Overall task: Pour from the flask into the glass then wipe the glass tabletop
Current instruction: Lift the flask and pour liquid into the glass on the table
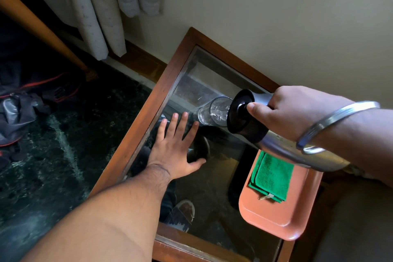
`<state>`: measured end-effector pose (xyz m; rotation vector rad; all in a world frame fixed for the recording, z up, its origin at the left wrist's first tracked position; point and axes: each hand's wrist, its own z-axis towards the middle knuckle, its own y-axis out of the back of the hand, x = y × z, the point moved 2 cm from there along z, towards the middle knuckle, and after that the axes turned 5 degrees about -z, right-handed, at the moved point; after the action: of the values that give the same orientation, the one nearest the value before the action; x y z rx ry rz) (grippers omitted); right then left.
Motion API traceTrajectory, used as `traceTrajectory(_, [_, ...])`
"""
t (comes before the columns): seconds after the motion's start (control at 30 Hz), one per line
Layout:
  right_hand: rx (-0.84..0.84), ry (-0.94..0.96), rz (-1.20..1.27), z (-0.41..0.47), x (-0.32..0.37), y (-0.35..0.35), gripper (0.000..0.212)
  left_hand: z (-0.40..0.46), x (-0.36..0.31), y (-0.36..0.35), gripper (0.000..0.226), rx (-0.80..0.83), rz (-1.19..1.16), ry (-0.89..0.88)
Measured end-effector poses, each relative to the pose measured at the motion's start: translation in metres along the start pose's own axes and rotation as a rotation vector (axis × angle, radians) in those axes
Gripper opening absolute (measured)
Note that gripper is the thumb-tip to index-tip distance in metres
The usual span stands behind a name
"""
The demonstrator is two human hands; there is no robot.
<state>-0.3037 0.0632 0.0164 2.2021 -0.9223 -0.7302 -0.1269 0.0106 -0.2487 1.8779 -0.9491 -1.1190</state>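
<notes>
A wood-framed table with a clear glass tabletop (212, 187) stands against a plain cream wall (276, 17), its far corner close to pale hanging curtains (102, 6). Through the pane a dark green marbled floor (53, 155) shows, and the same floor spreads to the left, where dark bags with red trim (25, 108) lie. The left hand (176, 147) rests flat on the glass, fingers spread wide and holding nothing, fingertips just beside a clear drinking glass (214, 112) that stands on the tabletop near its far right side. The right hand (285, 112), a steel bangle (331, 125) on its wrist, is wrapped around a stainless-steel flask with a black top (246, 121), thumb pressed on the lid's button; the flask is tilted with its mouth over the glass, which holds some clear liquid. On the near right, an orange plastic tray (276, 219) sits on the table, carrying a folded green cloth (272, 176).
</notes>
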Motion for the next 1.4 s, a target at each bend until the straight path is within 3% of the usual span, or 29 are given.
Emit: traceTrajectory(1.4, [0.024,-0.062,-0.018,-0.008,0.017,0.006,0.058,0.0,0.0,0.0,0.114,0.018,0.013,0.004])
